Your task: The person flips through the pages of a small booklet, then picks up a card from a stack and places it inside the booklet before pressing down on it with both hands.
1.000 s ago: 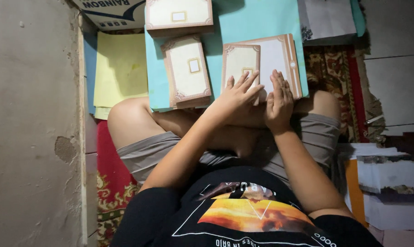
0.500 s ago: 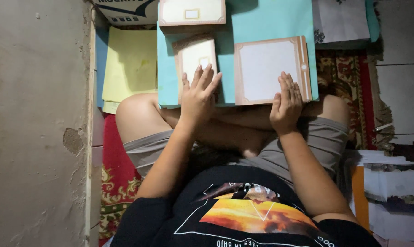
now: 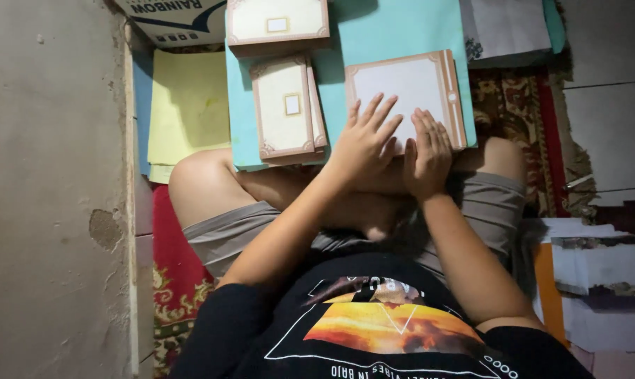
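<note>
white card (image 3: 409, 88) under both flat hands, left (image 3: 363, 140), right (image 3: 426, 151).

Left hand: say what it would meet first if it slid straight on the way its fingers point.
The left hand already lies on the white card, fingers aimed up and slightly right. Sliding on, it would cross that card's brown border, then probably reach the teal sheet beyond.
</note>
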